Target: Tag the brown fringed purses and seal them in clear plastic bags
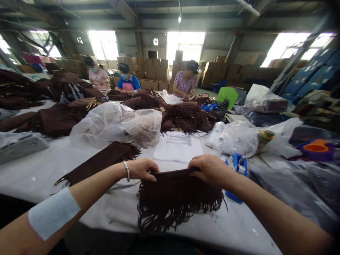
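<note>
A dark brown fringed bag (180, 189) hangs between my hands at the front of the table, its fringe pointing down towards me. My left hand (142, 169) pinches the left end of its top edge, thumb in front. My right hand (206, 166) grips the same edge near the right, with the fingertips partly hidden. Beyond my left forearm lies a second brown fringed bag (98, 161), flat, with a gold-coloured metal piece at its near end. White printed sheets or packets (176, 147) lie just past the held bag.
Clear plastic bags (106, 118) and piles of brown fringed bags (186, 115) cover the table's far side. To the right are a blue tape dispenser (239, 164), a stuffed plastic bag (236, 138) and an orange scoop (316, 146). Several people work across the table.
</note>
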A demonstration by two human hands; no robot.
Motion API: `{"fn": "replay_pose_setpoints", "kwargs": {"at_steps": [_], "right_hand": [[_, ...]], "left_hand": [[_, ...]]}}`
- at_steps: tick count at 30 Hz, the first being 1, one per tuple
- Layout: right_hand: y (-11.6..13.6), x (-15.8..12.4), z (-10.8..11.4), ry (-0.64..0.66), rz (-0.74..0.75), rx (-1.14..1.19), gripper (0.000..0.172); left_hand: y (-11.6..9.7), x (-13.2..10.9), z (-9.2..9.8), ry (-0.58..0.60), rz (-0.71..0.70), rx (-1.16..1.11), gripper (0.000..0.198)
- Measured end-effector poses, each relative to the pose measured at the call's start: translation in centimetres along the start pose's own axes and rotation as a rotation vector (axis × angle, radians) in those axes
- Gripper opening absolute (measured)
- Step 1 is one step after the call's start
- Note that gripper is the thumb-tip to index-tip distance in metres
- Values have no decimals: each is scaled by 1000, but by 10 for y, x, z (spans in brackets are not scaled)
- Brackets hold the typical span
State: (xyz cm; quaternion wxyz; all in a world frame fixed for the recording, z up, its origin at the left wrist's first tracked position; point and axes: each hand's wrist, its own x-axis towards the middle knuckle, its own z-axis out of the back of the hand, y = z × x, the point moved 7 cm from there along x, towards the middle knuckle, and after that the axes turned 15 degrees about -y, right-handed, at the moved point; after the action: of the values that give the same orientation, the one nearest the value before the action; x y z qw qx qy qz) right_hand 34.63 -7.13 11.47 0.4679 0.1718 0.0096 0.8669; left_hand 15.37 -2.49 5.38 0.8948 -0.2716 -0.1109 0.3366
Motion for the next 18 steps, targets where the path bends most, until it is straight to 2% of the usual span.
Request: {"fn": "replay_pose_setpoints", "kwargs": {"at_steps": [2, 4, 8, 10, 11, 12, 14, 16, 18], "right_hand": [[-5, 6, 9, -36, -3, -19, 8], [-12, 14, 24, -107, -14, -40, 9], [-20, 23, 69, -358, 9, -100, 13], [-21, 18, 82, -477, 39, -151, 18], [-21, 12, 82, -522, 51, -178, 20], [-20, 2, 77, -556, 61, -203, 23], [-16, -26, 48, -585, 83, -230, 29], [-9, -64, -3, -565, 107, -214, 36], [-1, -106, -61, -505, 129, -153, 36]], "left_hand": [[0, 4, 10, -45, -26, 47, 17], [-9, 12, 33, -129, -68, 95, 18], [-49, 23, 99, -424, -277, 399, 21], [-71, 21, 119, -544, -399, 637, 21], [-79, 19, 120, -570, -447, 734, 22], [-84, 14, 114, -583, -493, 811, 23], [-85, 1, 83, -585, -568, 898, 26], [-74, -20, 29, -587, -607, 894, 30], [-55, -43, -36, -573, -591, 821, 31]]}}
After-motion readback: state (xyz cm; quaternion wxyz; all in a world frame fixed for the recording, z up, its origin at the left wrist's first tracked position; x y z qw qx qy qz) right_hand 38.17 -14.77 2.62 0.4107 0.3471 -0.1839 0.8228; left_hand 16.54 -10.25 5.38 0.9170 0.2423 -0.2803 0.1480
